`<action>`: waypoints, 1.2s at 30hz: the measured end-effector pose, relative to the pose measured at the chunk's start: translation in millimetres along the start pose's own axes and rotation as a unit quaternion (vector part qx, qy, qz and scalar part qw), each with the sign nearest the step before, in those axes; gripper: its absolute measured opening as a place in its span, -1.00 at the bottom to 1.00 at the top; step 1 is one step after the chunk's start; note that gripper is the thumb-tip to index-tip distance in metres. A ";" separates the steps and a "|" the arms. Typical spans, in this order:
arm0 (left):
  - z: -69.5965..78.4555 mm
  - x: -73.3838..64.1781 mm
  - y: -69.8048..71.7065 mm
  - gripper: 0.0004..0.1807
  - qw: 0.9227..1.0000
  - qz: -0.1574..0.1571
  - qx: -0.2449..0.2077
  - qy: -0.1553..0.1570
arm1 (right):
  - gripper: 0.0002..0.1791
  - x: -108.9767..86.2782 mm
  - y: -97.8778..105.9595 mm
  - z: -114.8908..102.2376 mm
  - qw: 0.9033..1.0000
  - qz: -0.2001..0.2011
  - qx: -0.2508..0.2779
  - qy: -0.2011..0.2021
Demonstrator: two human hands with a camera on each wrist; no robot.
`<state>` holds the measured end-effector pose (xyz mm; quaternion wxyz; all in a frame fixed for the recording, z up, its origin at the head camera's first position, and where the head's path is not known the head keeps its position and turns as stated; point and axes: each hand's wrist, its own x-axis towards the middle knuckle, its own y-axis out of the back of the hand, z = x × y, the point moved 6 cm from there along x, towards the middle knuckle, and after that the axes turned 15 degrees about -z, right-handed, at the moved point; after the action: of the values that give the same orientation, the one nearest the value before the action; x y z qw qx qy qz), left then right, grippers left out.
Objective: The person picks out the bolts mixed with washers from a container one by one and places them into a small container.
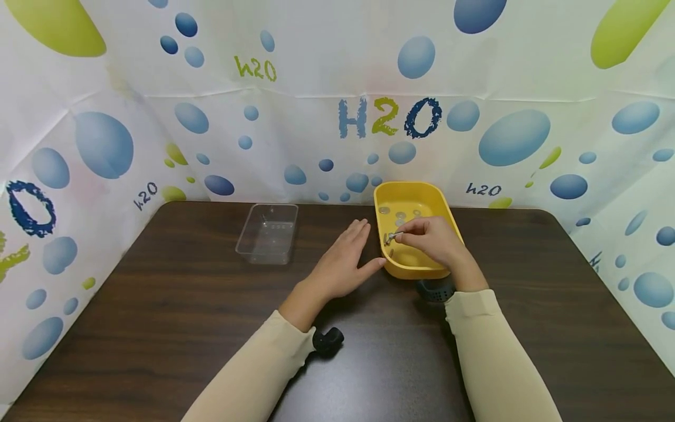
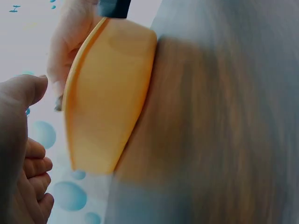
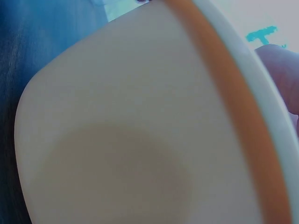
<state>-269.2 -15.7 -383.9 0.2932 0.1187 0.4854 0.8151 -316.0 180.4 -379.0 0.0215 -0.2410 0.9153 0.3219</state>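
Note:
A yellow tray [image 1: 416,273] stands near the back of the table. Over its left part my right hand [image 1: 432,237] pinches a small silvery metal piece [image 1: 398,234], perhaps a screw, too small to tell surely. Below those fingertips a few more small metal pieces [image 1: 391,253] lie in the tray, and several flat round discs like coins or washers [image 1: 384,210] lie farther back. My left hand [image 1: 340,264] is beside the tray's left side, fingers straight, holding nothing, its thumb close to the near left corner. The tray's wall [image 3: 107,102] fills most of the right wrist view.
A clear plastic container [image 1: 269,234] stands to the left at the back of the dark wooden table [image 1: 158,305]. Behind the table hangs a white sheet [image 1: 316,64] printed with blue and green drops. Dark wrist bands [image 1: 436,291] show at both wrists.

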 end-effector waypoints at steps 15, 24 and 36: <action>-54.8 -62.3 48.2 -0.17 0.996 0.080 0.023 0.033 | -0.62 1.3 -1.1 -3.6 1.000 0.017 -0.018 -0.005; -102.9 -103.6 76.1 -0.23 0.988 0.132 0.037 0.072 | -0.58 4.2 -2.1 -9.8 1.000 0.025 -0.017 -0.005; -157.5 -130.7 75.6 -0.14 0.984 0.096 0.004 0.148 | -0.60 1.4 -9.3 -29.9 0.996 0.065 -0.035 0.044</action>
<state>-267.4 -233.9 -385.8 0.1381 0.0438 0.5129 0.8461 -309.6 155.6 -361.0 -0.0485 -0.1957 0.9173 0.3435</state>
